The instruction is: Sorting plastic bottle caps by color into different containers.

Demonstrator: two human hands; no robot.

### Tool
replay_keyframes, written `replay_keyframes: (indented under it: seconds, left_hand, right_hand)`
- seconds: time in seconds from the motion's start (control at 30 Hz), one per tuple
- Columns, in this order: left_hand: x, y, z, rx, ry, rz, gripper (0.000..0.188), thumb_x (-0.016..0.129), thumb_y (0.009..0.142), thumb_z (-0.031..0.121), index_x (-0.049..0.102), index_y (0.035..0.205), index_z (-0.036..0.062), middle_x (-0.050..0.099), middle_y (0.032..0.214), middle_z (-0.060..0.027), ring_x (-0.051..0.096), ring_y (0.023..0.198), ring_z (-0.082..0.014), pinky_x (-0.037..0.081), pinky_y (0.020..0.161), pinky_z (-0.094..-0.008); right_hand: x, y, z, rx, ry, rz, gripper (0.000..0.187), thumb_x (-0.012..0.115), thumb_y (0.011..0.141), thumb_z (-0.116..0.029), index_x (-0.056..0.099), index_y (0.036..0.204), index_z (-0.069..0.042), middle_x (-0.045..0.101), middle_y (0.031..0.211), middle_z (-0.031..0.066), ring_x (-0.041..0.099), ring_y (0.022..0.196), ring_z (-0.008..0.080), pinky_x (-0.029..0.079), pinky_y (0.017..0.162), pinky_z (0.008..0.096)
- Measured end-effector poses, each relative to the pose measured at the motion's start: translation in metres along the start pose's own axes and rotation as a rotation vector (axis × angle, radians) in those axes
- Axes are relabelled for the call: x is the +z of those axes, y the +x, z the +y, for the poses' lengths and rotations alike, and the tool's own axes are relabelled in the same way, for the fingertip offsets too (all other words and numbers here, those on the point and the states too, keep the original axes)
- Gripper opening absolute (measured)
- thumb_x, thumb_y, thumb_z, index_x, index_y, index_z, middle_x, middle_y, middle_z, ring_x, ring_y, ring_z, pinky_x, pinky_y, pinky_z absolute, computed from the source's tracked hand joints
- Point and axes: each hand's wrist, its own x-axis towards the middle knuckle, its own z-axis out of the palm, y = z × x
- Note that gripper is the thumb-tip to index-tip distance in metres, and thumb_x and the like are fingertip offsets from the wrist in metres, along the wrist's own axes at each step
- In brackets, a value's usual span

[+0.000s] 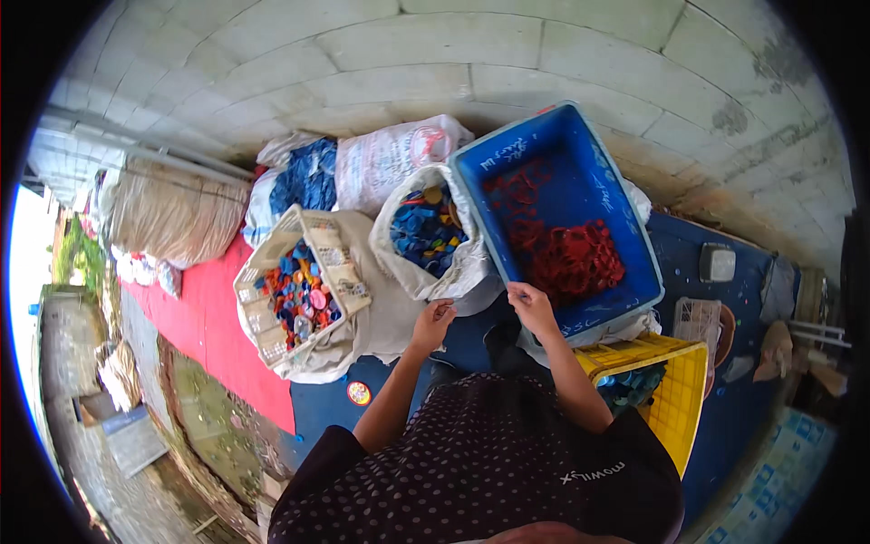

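Observation:
My left hand (432,325), its fingers curled together, is just below the near edge of a white sack (480,288) that stands open, filled with mostly blue plastic caps (424,227). My right hand (533,308) is pinched closed by the lower left rim of a large blue tub (589,181). Whatever either hand holds is too small or hidden to make out. Red plastic pieces (571,258) lie heaped in the tub's near part. Left of the sack, a tilted cream-coloured crate (340,263) holds mixed coloured caps (297,295).
A yellow crate (684,399) with dark green pieces stands at my right. Full sacks (394,159) line the block wall (435,41); a bulging one (172,213) is farther left. A red mat (217,313) and blue flooring (317,408) cover the ground.

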Motion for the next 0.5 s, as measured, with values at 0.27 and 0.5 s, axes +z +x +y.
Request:
replay_keyframes:
  seconds: [0.27,0.5]
  left_hand:
    - [-0.090,-0.113,-0.016,-0.089,-0.148,0.199,0.035,0.063,0.094,0.025,0.060,0.116,-0.0019,0.064,0.090,-0.0042,0.059,0.081,-0.0108,0.050,0.074,-0.0263]
    - [-0.156,-0.210,-0.062,-0.066,-0.309,0.359,0.036,0.063,0.094,0.026,0.061,0.116,-0.0015,0.064,0.093,-0.0038,0.058,0.081,-0.0105,0.048,0.074,-0.0251]
  right_hand:
    - [0.099,-0.032,-0.031,-0.085,-0.221,-0.162,0.024,0.065,0.090,-0.018,0.068,0.108,-0.002,0.071,0.092,0.0074,0.065,0.077,0.0120,0.051,0.070,0.0261]
    - [0.202,-0.101,-0.047,-0.090,-0.238,-0.283,0.021,0.063,0.093,-0.019,0.067,0.107,-0.004,0.067,0.089,0.0012,0.063,0.078,0.0087,0.048,0.063,0.0229]
